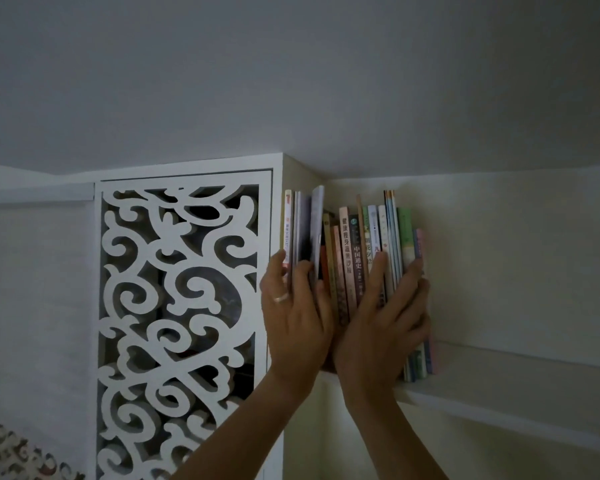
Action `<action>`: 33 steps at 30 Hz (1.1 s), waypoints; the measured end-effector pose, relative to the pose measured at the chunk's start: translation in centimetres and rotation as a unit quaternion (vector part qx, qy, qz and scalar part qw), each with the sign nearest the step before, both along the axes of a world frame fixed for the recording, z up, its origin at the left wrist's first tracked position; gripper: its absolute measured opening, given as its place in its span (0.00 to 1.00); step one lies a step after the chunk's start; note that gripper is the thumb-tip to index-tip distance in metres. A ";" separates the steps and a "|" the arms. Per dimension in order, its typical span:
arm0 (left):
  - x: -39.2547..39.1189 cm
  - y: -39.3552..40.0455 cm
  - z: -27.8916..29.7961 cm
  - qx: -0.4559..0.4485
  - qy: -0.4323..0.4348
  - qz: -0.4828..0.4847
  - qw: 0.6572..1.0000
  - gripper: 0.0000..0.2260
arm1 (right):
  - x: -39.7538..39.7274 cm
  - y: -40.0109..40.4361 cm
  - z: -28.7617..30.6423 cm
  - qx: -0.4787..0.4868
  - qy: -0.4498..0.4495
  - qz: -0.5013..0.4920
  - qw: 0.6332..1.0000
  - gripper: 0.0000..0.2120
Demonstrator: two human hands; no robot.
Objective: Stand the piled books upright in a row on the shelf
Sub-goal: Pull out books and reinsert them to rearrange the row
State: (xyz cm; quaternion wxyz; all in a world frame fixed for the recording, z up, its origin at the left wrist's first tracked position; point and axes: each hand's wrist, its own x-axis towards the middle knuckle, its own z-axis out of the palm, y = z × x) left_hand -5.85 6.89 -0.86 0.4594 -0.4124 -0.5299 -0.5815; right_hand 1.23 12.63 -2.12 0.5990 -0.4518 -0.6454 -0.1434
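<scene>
Several books [352,251] stand upright in a row at the left end of a white shelf [499,386], against the cabinet's side. My left hand [293,317] lies with straight fingers on the thin tall books [300,223] at the row's left end, one finger pushed between them. My right hand [385,320] presses flat on the spines at the right part of the row, its fingertips reaching the green and pink books [417,242] at the row's right end. The lower parts of many spines are hidden behind both hands.
A white cabinet door [181,323] with carved scroll openwork stands to the left of the books. The shelf board runs on to the right with a pale wall [516,265] behind it. The ceiling fills the upper half of the view.
</scene>
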 end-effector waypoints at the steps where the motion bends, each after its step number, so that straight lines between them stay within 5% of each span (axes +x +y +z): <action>1: -0.1 0.5 -0.1 0.021 0.013 0.034 0.999 0.10 | 0.0 0.0 -0.1 0.004 -0.001 0.004 1.000 0.44; 6: -2.2 2.6 -0.6 0.036 -0.022 0.078 0.996 0.09 | 0.2 0.1 -0.3 0.010 -0.007 0.011 1.000 0.53; 10: -2.6 3.2 -0.9 -0.002 -0.040 0.096 0.995 0.16 | 0.2 0.3 -0.5 0.019 -0.011 0.011 1.000 0.54; 14: -2.5 3.3 -0.8 -0.030 -0.031 0.145 0.989 0.35 | 0.2 0.3 -0.7 0.021 -0.016 0.012 1.000 0.53; 18: -2.9 3.6 -0.6 -0.077 0.002 0.228 0.971 0.39 | 0.3 0.1 -0.6 0.020 -0.019 0.019 0.999 0.51; 28: -2.9 3.9 -0.6 -0.082 0.094 0.300 0.946 0.34 | 1.3 -0.6 -0.3 0.013 -0.023 0.045 0.999 0.43; 31: -3.4 3.8 -0.9 -0.067 0.066 0.262 0.960 0.34 | 3.0 0.0 -0.2 0.045 -0.034 0.069 0.996 0.45; 33: -3.6 3.6 -1.1 -0.048 0.050 0.191 0.979 0.25 | 4.4 0.8 0.0 0.071 -0.026 0.092 0.993 0.47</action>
